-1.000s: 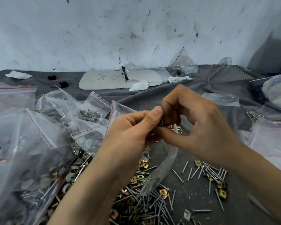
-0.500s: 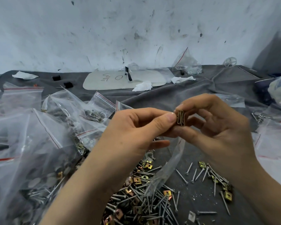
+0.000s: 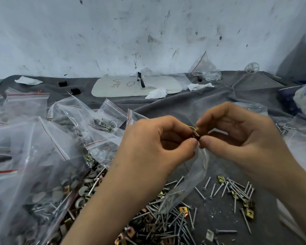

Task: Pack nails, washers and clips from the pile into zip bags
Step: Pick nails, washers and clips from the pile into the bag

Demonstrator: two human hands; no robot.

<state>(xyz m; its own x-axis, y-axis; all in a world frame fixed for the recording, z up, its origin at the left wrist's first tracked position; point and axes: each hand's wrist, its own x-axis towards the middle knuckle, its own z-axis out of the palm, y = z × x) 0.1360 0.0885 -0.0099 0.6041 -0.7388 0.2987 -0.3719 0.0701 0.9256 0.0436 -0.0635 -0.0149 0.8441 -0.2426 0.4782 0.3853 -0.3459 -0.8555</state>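
Observation:
My left hand point(image 3: 154, 147) and my right hand point(image 3: 237, 138) meet at the middle of the view. Both pinch a small stack of brass clips point(image 3: 196, 134) between thumb and fingertips. A clear zip bag point(image 3: 189, 179) hangs down from under the two thumbs; which hand holds it I cannot tell. Below lies the pile point(image 3: 166, 221) of nails, brass clips and washers on the grey cloth. A smaller scatter of nails and clips point(image 3: 237, 193) lies at the lower right.
Filled zip bags point(image 3: 42, 165) with red seal lines heap up on the left. More bags point(image 3: 300, 138) lie at the right edge. At the back are a white board point(image 3: 134, 85), crumpled tissues point(image 3: 156, 93), an upright bag of small parts point(image 3: 204, 69) and the stained wall.
The hands have kept pinching the clips and lowered them slightly toward the hanging bag's mouth. The clip stack has turned between the fingertips. The camera view shifted a little.

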